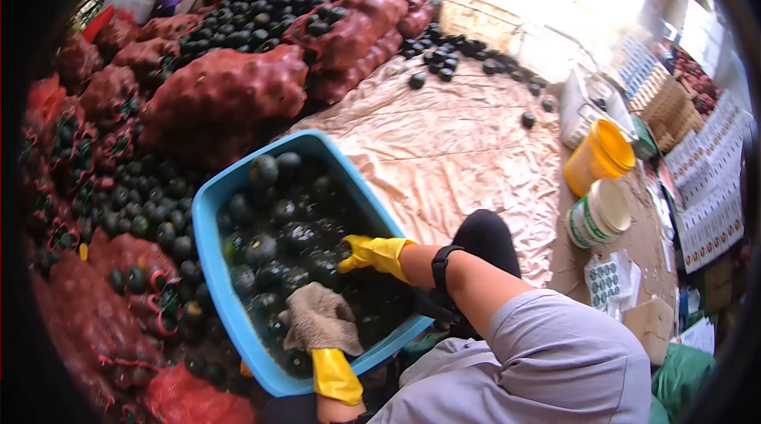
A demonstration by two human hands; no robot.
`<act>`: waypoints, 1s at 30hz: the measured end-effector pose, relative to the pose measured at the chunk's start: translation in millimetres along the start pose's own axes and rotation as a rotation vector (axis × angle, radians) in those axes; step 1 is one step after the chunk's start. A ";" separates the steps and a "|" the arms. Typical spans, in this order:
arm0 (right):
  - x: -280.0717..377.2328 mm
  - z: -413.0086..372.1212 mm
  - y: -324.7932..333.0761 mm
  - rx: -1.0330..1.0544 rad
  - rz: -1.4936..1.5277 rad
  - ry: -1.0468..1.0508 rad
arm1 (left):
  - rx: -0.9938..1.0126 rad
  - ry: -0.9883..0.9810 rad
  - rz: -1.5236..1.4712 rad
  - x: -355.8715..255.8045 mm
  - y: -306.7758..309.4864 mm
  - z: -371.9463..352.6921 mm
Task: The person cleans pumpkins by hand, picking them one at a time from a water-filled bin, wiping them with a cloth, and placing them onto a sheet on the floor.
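Observation:
A blue tub (208, 265) of dark water stands in front of me, with many round dark green squashes (260, 250) floating and lying in it. My right hand (376, 256), in a yellow rubber glove, reaches over the tub's right side to the water, thumb and fingers apart, with a squash close beside the fingertips. A rough tan cloth (321, 319) wraps over my left hand (336, 376) at the near end of the tub. Only the yellow cuff of that glove shows; its fingers are hidden under the cloth.
Red mesh sacks (226, 99) and loose squashes lie left and behind. A pinkish sheet (468, 147) covers the floor beyond the tub. To the right stand a yellow bucket (600, 158), a white bucket (600, 214), a sticker sheet (605, 283) and a white basket (583, 107).

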State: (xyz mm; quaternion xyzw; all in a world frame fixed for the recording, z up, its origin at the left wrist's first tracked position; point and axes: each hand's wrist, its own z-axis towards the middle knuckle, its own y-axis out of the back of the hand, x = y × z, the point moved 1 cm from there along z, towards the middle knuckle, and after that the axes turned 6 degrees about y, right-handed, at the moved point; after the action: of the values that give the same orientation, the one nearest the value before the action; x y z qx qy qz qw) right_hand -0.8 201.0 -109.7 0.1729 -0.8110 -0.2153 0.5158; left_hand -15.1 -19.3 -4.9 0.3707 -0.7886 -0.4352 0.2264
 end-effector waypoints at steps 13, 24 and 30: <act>107.2 -119.3 -57.1 -0.622 0.218 0.295 | -0.228 0.373 -0.897 -56.5 19.3 -95.4; 152.5 -163.9 -33.8 -0.266 0.245 0.510 | -0.402 -0.016 -1.255 -25.0 -2.8 -46.5; 135.0 -111.6 -65.4 -0.430 0.226 0.548 | -0.184 -0.065 -1.885 -5.5 3.1 -28.7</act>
State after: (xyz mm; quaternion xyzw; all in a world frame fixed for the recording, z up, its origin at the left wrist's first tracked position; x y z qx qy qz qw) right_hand 49.5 58.7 0.6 0.0211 -0.5930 -0.2682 0.7589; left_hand 6.6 -28.8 12.5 0.8233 -0.1328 -0.5094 -0.2122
